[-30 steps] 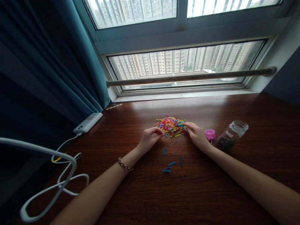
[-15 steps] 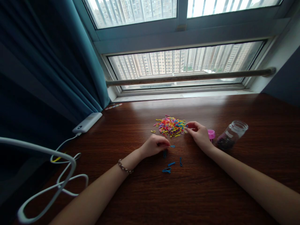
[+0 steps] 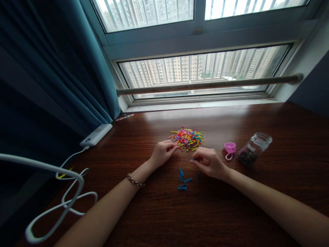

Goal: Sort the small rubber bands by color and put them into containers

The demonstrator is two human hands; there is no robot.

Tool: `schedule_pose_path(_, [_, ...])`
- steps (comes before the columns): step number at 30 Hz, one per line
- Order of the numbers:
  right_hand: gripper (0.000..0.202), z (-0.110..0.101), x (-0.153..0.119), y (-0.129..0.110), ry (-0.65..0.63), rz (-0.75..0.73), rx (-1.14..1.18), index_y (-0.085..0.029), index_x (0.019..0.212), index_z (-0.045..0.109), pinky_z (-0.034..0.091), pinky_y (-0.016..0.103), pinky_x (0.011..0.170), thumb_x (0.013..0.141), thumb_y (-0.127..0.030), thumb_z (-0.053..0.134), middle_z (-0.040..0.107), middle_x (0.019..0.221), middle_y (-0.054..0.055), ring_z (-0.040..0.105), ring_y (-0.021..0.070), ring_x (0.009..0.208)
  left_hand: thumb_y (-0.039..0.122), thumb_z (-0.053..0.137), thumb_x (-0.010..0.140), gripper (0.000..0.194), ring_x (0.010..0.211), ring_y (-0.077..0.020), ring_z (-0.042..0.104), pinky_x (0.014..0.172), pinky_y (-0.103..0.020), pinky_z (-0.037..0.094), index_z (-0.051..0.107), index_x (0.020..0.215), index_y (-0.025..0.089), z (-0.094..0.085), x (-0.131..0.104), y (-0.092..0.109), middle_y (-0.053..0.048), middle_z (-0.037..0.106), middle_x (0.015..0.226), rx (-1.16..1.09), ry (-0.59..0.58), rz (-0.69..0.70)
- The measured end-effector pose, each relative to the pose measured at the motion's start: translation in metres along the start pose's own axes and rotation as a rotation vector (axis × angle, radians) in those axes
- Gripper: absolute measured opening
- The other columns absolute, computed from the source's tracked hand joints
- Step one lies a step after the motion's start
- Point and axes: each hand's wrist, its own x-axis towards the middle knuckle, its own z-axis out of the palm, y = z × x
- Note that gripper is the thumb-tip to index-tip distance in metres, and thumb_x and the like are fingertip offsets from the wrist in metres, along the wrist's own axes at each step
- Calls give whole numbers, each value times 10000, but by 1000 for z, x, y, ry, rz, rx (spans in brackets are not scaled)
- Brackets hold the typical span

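Observation:
A pile of small colourful bands (image 3: 189, 138), pink, yellow, red and blue, lies on the brown table. At its lower left edge is my left hand (image 3: 164, 152), its fingertips pinched beside a red band (image 3: 181, 149); whether they grip it is hard to tell. My right hand (image 3: 209, 162) hovers below and right of the pile, thumb and forefinger closed on a small blue band (image 3: 192, 159). Several separate blue bands (image 3: 182, 187) lie nearer the front, between and below the hands.
A glass jar (image 3: 253, 147) with dark contents leans at the right, beside a pink lid with a loop (image 3: 230, 148). At the left are a white power bank (image 3: 96, 134), white cables (image 3: 79, 178) and a blue curtain (image 3: 84, 61). A window stands behind the table.
My left hand has moved up and left to the pile's edge, without the blue band formerly at its fingertips. My right hand has come down and left from the pile, uncovering the pink lid.

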Motion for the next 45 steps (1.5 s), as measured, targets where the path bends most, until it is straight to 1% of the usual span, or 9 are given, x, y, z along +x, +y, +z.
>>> schedule_pose_path(4, [194,7,-2,-13,-269,-251,-27,-212,914,624,466,276,745,780,-342,572,643,847,48,565,155,807,213,505,818,167,840,-161,534,778,-296,431,664,869,203,-1,1,-11,-50,641,887,94,-35,102])
schedule_pose_path(7, [283,7,1,-4,-173,-211,-180,-209,1102,561,407,353,916,838,-279,488,600,1095,74,502,190,1043,156,470,825,219,919,-178,525,840,-332,401,645,940,222,1,1,-10,-39,646,965,190,-113,154])
schedule_pose_path(11, [377,9,2,16,-87,-80,-393,-171,1223,482,315,452,1008,854,-238,441,509,1255,93,357,248,1213,150,435,841,248,921,-184,524,809,-338,399,617,997,216,3,0,-10,-43,644,986,281,-62,93])
schedule_pose_path(18, [247,15,0,28,11,33,-470,-191,1014,622,340,492,963,840,-214,448,605,1102,76,417,273,1125,149,442,838,221,896,-188,524,811,-343,412,620,964,185,4,0,-15,-53,649,956,308,51,-19])
schedule_pose_path(23, [231,13,1,30,65,46,-402,-181,941,637,384,436,934,846,-184,427,624,1027,79,473,236,1058,148,457,828,193,921,-190,509,843,-349,402,628,909,187,3,-1,-12,-41,645,965,299,50,44])
schedule_pose_path(28, [255,11,2,34,186,98,-339,-149,1017,603,419,390,899,844,-160,416,615,1023,91,496,215,999,101,451,812,278,1007,-197,488,888,-375,370,602,1013,220,4,-2,-10,-10,625,1073,320,-99,176])
schedule_pose_path(34, [271,11,3,33,224,150,-399,-147,1029,604,377,412,939,821,-143,430,544,1120,112,424,244,1072,98,458,795,350,1065,-228,432,880,-402,366,571,1099,230,5,-1,-10,-42,556,1165,404,-110,119])
schedule_pose_path(40, [285,9,2,28,267,187,-450,-128,1056,592,394,404,900,816,-142,439,541,1038,122,432,245,1001,113,439,812,277,994,-214,448,850,-380,376,601,1011,219,4,-1,-5,-54,586,1044,388,-95,82])
schedule_pose_path(45, [306,10,1,28,172,124,-428,-140,1090,573,408,391,889,830,-139,411,570,1027,102,446,237,996,84,449,783,198,961,-204,467,830,-357,383,600,849,193,4,-2,-7,-37,614,953,359,-58,65])
